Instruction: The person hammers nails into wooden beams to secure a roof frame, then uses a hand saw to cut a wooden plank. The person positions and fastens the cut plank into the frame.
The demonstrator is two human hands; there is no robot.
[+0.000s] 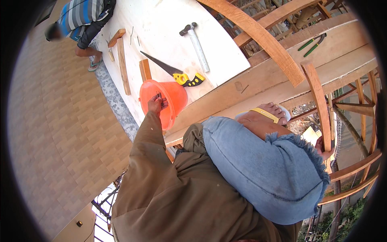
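My left hand is over the mouth of a tilted orange bucket. Its fingers are closed on several thin dark pieces that look like nails. At the right, my right hand grips the lower end of a curved wooden strip; my thigh hides part of that hand. Just beyond the bucket lies a handsaw with a yellow and black handle. Farther back, a hammer with a pale handle rests on the white board.
Wooden offcuts lie left of the saw. Pliers with green handles rest on the plank ledge at the right. Curved wooden ribs form an open frame. My sandalled foot is on the ledge. Another person bends at upper left.
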